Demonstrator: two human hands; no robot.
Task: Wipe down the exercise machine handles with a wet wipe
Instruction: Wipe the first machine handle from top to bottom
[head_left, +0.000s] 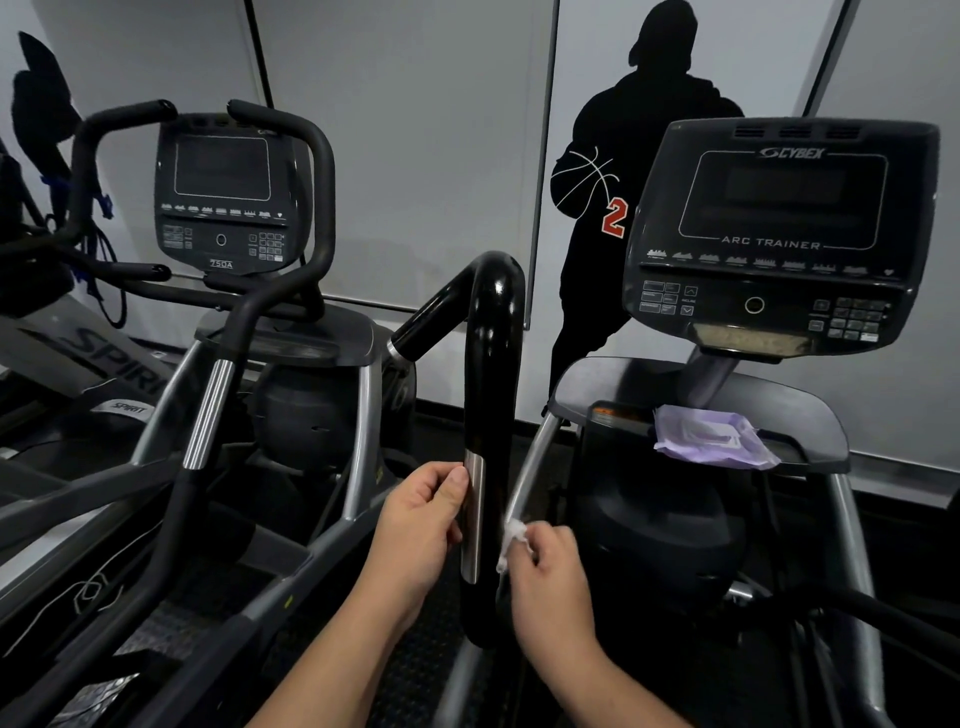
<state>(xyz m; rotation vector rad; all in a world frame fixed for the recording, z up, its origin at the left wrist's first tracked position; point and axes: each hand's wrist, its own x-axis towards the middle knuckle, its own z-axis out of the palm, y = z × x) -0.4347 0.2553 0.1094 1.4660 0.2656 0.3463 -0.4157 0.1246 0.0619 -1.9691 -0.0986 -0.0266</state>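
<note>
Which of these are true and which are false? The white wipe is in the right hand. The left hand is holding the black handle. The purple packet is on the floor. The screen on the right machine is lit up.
1. The white wipe is in the right hand. True.
2. The left hand is holding the black handle. True; its thumb lies on the handle's silver strip.
3. The purple packet is on the floor. False; it lies on the shelf below the right machine's console.
4. The screen on the right machine is lit up. False; it is dark.
</note>
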